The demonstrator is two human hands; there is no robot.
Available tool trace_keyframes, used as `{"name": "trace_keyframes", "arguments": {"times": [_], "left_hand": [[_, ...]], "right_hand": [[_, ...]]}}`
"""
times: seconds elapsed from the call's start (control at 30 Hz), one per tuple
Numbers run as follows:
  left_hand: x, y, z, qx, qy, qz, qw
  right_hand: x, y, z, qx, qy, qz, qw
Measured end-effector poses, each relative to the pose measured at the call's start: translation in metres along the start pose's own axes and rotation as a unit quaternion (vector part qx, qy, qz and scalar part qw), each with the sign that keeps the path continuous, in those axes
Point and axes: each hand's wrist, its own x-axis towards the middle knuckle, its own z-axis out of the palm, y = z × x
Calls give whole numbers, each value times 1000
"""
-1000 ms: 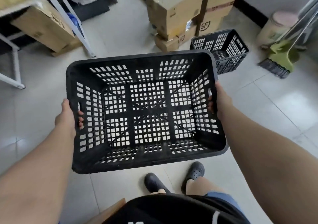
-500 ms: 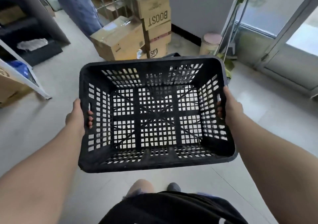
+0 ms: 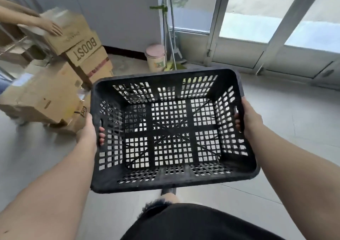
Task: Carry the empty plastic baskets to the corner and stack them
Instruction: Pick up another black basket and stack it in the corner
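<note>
I carry an empty black plastic basket (image 3: 244,173) with lattice walls in front of me, above the floor. My left hand (image 3: 88,134) grips its left side, fingertips curled through the handle slot. My right hand (image 3: 248,120) grips the right side the same way. Through the holes of the basket's far-left wall another dark lattice shows faintly; I cannot tell what it is.
A stack of cardboard boxes (image 3: 81,55) stands at the left, with another person's hand (image 3: 51,28) on the top one. A pink-lidded bucket (image 3: 155,57) and broom handles (image 3: 170,37) stand against the wall ahead. Glass doors (image 3: 276,28) fill the right. Pale tiled floor (image 3: 294,120) lies ahead.
The view has swung right and up: the boxes slid to the left, the glass doors came in, and the second basket on the floor dropped out of clear sight. Both hands kept their grip.
</note>
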Motion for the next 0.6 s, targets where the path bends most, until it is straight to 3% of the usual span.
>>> {"name": "trace_keyframes", "arguments": {"times": [0.33, 0.6], "left_hand": [[34, 108, 192, 112, -129, 76, 982], [-6, 135, 361, 185, -209, 127, 952]], "right_hand": [[60, -34, -41, 131, 166, 25, 977], [104, -57, -121, 213, 283, 40, 934]]}}
